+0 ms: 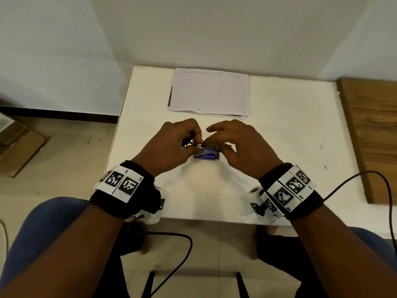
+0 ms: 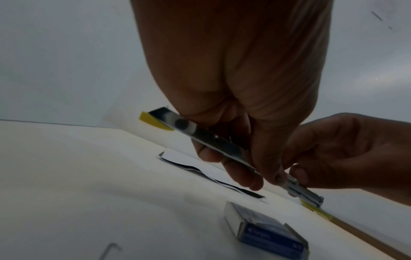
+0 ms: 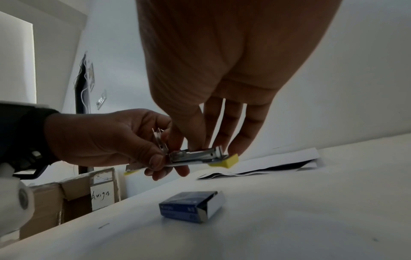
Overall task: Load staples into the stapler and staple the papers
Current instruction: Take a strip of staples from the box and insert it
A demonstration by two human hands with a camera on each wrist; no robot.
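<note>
A small metal stapler (image 1: 191, 144) with yellow plastic ends is held above the white table (image 1: 290, 130), its top swung up. My left hand (image 1: 189, 139) grips its rear half, fingers curled round the body (image 2: 213, 139). My right hand (image 1: 212, 145) pinches the front of the staple channel (image 3: 195, 155) between thumb and fingertips, the other fingers spread. Whether a staple strip lies under those fingertips is hidden. A blue staple box (image 1: 207, 156) lies open on the table just below the hands. The papers (image 1: 209, 91) sit stacked at the table's far side.
A wooden board (image 1: 373, 136) lies along the table's right edge. Cardboard boxes (image 1: 19, 147) stand on the floor to the left. A loose bent staple (image 2: 111, 248) lies near the table's front edge. Cables (image 1: 384, 190) trail from both wrist bands.
</note>
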